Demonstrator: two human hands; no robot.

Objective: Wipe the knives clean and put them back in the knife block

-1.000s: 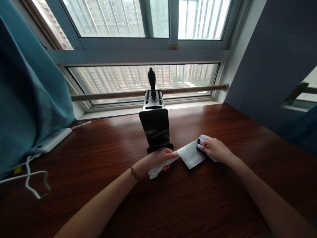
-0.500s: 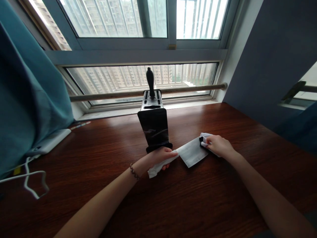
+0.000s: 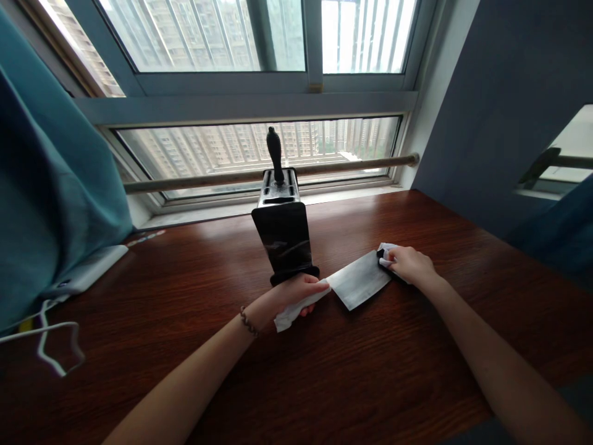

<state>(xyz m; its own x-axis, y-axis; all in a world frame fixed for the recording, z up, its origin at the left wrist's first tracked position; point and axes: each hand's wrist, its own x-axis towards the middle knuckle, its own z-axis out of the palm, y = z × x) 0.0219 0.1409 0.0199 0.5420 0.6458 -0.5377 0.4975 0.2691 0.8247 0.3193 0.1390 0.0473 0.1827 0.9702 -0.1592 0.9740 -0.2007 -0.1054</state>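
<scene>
A cleaver with a broad grey blade (image 3: pixel 361 281) is held just above or on the brown table, its blade pointing to the right. My left hand (image 3: pixel 296 293), with a bead bracelet at the wrist, is closed around a white, handle-like piece (image 3: pixel 290 316) at the blade's left end. Whether that piece is a bare handle or wrapped is unclear. At the blade's far right end, my right hand (image 3: pixel 410 264) pinches a crumpled white cloth or tissue (image 3: pixel 386 247). A small black piece (image 3: pixel 380 253) shows at its edge; its kind cannot be made out.
A knife block (image 3: pixel 279 185) with a black front panel (image 3: pixel 283 238) stands behind my left hand, a black handle (image 3: pixel 274 151) rising from it. A white device (image 3: pixel 92 269) and white cable (image 3: pixel 60 364) lie left by the blue curtain (image 3: pixel 65 173). The window is behind.
My right hand and the white cloth have shifted slightly to the right along the blade's end, baring more of the blade. My left hand keeps its grip. The whole view has shifted slightly.
</scene>
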